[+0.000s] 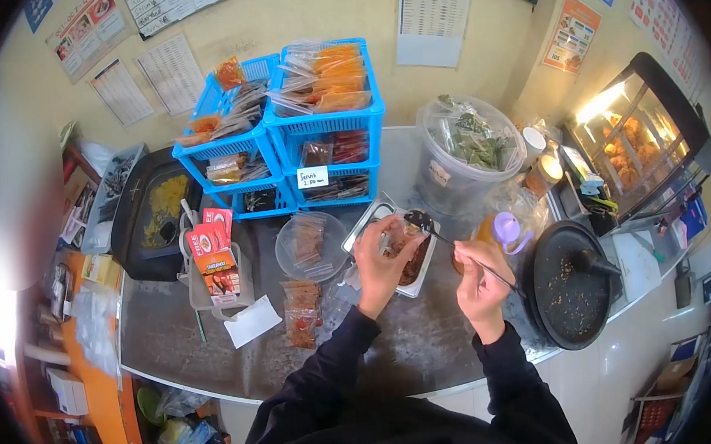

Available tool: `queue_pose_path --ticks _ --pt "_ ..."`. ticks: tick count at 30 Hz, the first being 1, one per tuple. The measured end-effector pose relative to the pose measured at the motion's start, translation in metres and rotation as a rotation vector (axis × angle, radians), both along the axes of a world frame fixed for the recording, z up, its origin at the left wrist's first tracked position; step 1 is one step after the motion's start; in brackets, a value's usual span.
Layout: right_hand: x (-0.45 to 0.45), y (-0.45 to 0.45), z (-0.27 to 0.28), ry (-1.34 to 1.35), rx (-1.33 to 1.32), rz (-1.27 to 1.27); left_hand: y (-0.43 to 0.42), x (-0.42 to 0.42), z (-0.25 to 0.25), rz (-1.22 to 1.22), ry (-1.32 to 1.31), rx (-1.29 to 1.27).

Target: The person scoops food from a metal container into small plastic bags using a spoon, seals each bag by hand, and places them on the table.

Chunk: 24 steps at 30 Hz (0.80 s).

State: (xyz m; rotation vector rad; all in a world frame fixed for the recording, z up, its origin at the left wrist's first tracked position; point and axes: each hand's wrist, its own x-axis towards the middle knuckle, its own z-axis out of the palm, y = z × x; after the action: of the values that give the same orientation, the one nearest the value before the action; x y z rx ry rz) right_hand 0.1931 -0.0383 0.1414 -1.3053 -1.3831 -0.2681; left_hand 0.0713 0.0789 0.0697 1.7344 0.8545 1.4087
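Note:
Over a metal tray [422, 273] of dark reddish food, my left hand [380, 261] pinches a small clear plastic bag [400, 230]. My right hand [482, 281] grips the handle of a metal spoon [453, 241], whose bowl with dark food is at the bag's mouth. Left of the tray stands a round clear container [309, 246] with filled sachets in it. More reddish sachets [302, 312] lie on the dark table in front of that container.
Blue stacked baskets [328, 125] of sachets stand behind. A large clear tub [470, 144] of leafy packets, a purple-lidded jug [504, 230] and a stone mortar [573, 285] are on the right. A basket with red packets [213, 252] and a white paper [253, 321] lie left.

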Motion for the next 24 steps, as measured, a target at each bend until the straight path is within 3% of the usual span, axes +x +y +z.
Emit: queue_pose_path --ticks 8,15,22,24 --pt "-0.002 -0.003 -0.003 0.065 0.0 0.02 -0.003 -0.003 0.0 0.011 0.038 0.009" --pt "0.009 -0.003 -0.004 0.529 -0.022 0.136 -0.001 -0.004 0.003 0.03 0.07 0.055" --pt "0.03 0.009 0.002 0.59 -0.198 0.223 0.002 -0.008 0.006 -0.038 0.072 0.048" --pt "0.036 0.012 0.002 0.459 -0.219 0.294 0.004 -0.01 0.005 -0.047 0.098 0.05"
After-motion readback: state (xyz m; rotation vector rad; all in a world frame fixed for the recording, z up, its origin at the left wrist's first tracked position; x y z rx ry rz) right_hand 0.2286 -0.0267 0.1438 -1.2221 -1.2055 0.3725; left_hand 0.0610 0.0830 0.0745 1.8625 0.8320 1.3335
